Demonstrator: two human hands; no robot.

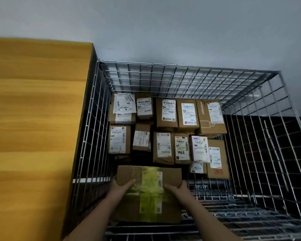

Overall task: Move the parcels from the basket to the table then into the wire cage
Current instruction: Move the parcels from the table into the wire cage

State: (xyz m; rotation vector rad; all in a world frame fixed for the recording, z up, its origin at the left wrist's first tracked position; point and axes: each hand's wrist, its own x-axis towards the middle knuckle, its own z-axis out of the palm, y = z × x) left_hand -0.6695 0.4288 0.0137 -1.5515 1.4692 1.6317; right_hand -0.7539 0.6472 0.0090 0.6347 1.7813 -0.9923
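We are holding a big box point(149, 193) with both hands, left hand point(122, 186) and right hand point(176, 187), each grip curling over its top edge so it stays level. We are lowering it into the wire cage point(181, 75), near the front edge, beside the desk point(33, 119), where the other boxes point(163, 146) leave room.

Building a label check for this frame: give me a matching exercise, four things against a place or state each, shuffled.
Things:
1. large brown cardboard parcel with yellow-green tape
2. small brown cardboard box marked "4-3"
3. yellow wooden table top
4. silver wire cage

Places or states:
A. left of the cage
B. held by the left hand and right hand
C. encloses the labelled boxes
D. cage floor, left column

Pairs: 1-B, 2-D, 3-A, 4-C
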